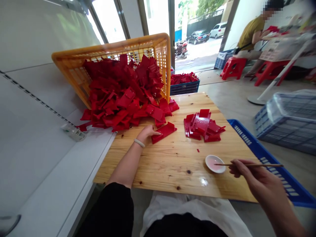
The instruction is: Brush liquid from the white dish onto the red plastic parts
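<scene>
My left hand (146, 134) grips the near-left end of a red plastic piece (166, 131) on the wooden table (170, 164). A thin wooden stick (268, 165) is pinched in my right hand (251, 172), its tip inside a small white dish (215, 164) of pinkish liquid. Behind the dish lies a small pile of red pieces (202, 124). One tiny red scrap (197, 150) rests between the pile and the dish.
A tipped yellow crate (111, 44) spills many red pieces (123, 95) at the back left. Blue crates (238, 126) (185, 88) stand beside and behind the table. At the back right, a person (250, 34) sits on a red stool (233, 68).
</scene>
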Demonstrator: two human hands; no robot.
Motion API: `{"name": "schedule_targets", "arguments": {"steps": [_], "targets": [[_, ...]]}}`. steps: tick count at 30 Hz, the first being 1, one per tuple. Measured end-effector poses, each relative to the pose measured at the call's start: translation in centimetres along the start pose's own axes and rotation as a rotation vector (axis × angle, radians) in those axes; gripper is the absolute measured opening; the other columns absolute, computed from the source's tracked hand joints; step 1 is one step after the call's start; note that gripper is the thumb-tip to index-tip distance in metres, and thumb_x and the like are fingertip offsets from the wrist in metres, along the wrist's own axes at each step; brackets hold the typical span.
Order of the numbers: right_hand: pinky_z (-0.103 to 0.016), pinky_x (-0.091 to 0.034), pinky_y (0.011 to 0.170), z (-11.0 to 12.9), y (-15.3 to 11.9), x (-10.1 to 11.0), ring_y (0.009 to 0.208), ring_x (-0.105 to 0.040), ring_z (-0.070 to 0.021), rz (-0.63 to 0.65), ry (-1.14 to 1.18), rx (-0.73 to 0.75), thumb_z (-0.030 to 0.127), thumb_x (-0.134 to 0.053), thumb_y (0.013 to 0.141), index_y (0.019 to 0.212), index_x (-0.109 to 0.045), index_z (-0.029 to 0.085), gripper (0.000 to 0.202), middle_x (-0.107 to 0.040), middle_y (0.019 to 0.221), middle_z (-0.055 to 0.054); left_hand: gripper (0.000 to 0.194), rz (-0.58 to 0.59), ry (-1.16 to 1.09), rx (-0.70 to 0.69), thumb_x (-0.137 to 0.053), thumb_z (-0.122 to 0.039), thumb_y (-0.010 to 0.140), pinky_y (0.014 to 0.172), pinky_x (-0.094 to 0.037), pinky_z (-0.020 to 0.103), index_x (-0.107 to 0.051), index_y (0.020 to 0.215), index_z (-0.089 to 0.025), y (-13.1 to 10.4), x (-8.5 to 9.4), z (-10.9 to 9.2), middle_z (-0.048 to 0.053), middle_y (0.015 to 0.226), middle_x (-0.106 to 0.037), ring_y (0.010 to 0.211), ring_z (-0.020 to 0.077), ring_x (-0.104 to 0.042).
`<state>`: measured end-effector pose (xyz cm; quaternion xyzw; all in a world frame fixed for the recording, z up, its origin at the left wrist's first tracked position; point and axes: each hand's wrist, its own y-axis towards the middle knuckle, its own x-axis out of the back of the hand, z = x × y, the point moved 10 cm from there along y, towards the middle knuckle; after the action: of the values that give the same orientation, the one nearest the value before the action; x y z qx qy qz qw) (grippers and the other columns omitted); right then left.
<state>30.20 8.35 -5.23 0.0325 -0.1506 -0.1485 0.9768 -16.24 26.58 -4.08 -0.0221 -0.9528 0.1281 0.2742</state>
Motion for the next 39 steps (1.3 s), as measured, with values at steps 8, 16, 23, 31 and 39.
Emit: {"name": "schedule_targets", "arguments": {"steps": [8,16,23,31,39], "targets": [[-0.041,-0.068,0.070,0.1,-0.4,0.9,0.074,-0.078,-0.0281,-0.080,0.171,-0.060,0.068,-0.086,0.081,0.098,-0.081,0.022,0.049,-0.080,0.085,-0.009,0.056,0.298,-0.424,0.031,-0.103,-0.040,0.051,0.072,-0.054,0.031,-0.073,0.090,-0.013,-5.7,-6.6,0.0,0.008,0.084,-0.078,0.072,0.0191,-0.068],[-0.032,-0.064,0.080,6.6,-1.9,-1.5,0.085,-0.077,-0.0225,0.016,0.414,-0.005,0.053,-0.088,0.088,0.107,-0.079,0.023,0.037,-0.080,0.091,-0.006,0.053,0.230,-0.940,-0.058,-0.085,-0.050,0.086,0.079,-0.063,0.033,-0.069,0.121,-0.013,-17.1,-13.1,-2.6,0.018,0.120,-0.080,0.092,0.0259,-0.080],[-0.030,-0.066,0.075,13.5,-4.0,-3.8,0.077,-0.076,-0.0180,0.122,0.473,0.199,0.037,-0.078,0.102,0.109,-0.076,0.026,0.013,-0.077,0.089,-0.002,0.045,0.301,-1.029,-0.173,-0.081,-0.037,0.096,0.089,-0.067,0.039,-0.064,0.132,-0.016,-21.8,-15.0,-5.2,0.017,0.127,-0.080,0.103,0.0304,-0.082],[-0.028,-0.066,0.074,14.2,-4.4,-6.3,0.077,-0.076,-0.0170,0.216,0.463,0.218,0.031,-0.071,0.106,0.109,-0.075,0.026,0.007,-0.079,0.092,-0.003,0.047,0.335,-0.944,-0.216,-0.080,-0.039,0.097,0.096,-0.067,0.046,-0.062,0.135,-0.017,-22.8,-15.0,-6.0,0.017,0.130,-0.079,0.107,0.0329,-0.081],[-0.033,-0.067,0.074,13.8,-4.3,-6.6,0.077,-0.075,-0.0204,0.236,0.401,0.178,0.037,-0.072,0.105,0.108,-0.075,0.024,0.013,-0.078,0.090,-0.005,0.048,0.278,-0.880,-0.210,-0.081,-0.042,0.096,0.098,-0.065,0.044,-0.065,0.134,-0.018,-22.7,-14.4,-6.0,0.015,0.129,-0.079,0.111,0.0319,-0.079]]}}
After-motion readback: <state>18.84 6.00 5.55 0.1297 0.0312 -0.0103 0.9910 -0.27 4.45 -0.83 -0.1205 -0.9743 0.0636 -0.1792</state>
